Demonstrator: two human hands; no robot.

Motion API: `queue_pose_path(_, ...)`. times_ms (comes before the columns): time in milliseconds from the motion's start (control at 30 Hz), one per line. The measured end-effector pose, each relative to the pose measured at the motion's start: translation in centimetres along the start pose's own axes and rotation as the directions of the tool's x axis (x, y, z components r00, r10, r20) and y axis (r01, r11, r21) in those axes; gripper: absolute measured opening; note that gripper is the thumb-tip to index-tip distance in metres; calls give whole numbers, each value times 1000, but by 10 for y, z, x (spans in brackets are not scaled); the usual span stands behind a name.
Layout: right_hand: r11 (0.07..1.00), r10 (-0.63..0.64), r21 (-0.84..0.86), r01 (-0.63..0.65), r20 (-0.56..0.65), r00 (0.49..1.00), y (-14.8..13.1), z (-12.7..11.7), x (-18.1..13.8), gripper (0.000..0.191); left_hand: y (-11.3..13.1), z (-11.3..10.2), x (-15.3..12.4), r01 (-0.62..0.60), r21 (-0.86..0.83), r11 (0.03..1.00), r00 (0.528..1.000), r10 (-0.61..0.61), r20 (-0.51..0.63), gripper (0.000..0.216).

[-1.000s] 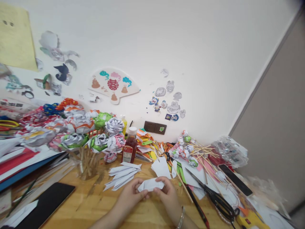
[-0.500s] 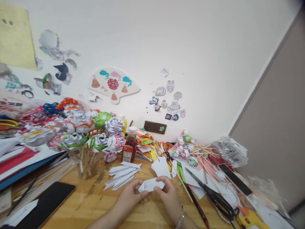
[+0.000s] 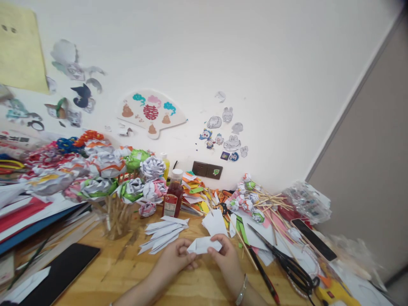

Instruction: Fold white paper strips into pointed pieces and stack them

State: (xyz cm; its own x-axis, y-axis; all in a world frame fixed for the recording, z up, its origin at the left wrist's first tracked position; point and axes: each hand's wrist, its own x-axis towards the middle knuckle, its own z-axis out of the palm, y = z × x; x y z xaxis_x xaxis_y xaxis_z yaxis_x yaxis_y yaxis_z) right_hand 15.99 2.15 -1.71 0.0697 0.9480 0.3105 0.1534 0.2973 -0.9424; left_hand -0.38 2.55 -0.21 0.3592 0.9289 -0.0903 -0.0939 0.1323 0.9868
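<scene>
A small folded piece of white paper (image 3: 204, 245) is held up over the wooden table between both hands. My right hand (image 3: 225, 254) pinches its right end between thumb and fingers. At its left end, my left hand (image 3: 178, 256) grips the pointed corner with curled fingers and thumb. Just behind the left hand lies a fanned pile of folded white paper strips (image 3: 165, 233). Flat white paper pieces (image 3: 215, 223) lie behind the folded piece. A bracelet (image 3: 242, 290) circles the right wrist.
Paper flowers on sticks stand in a clear container (image 3: 116, 221) at left. A red-brown bottle (image 3: 174, 193) stands behind the strips. Black scissors (image 3: 287, 263), a pen (image 3: 263, 274) and a phone (image 3: 314, 239) lie at right. A black tablet-like slab (image 3: 63, 272) lies at front left.
The folded paper has shifted very slightly right and up, and the hands have moved a little with it. The surrounding things stay in place.
</scene>
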Motion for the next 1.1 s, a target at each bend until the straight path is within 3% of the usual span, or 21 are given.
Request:
queue_pose_path(467, 1000, 4, 26, -4, 23, 1000, 0, 2, -2, 15, 1, 0, -1, 69, -60, 996, 997, -71, -25, 36)
queue_pose_path(633, 975, 45, 207, -77, 155, 987, -6, 10, -9, 24, 6, 7, -7, 34, 91, 995, 996, -42, 81, 28)
queue_pose_path(767, 940, 51, 318, -120, 216, 975, -7, 13, -9, 38, 2, 6, -7, 23, 129, 991, 998, -31, 62, 27)
queue_pose_path(1100, 964, 67, 236, -118, 216, 974, 7, 8, -4, 40, -1, 1, -3, 47, 72, 996, 996, -52, 78, 30)
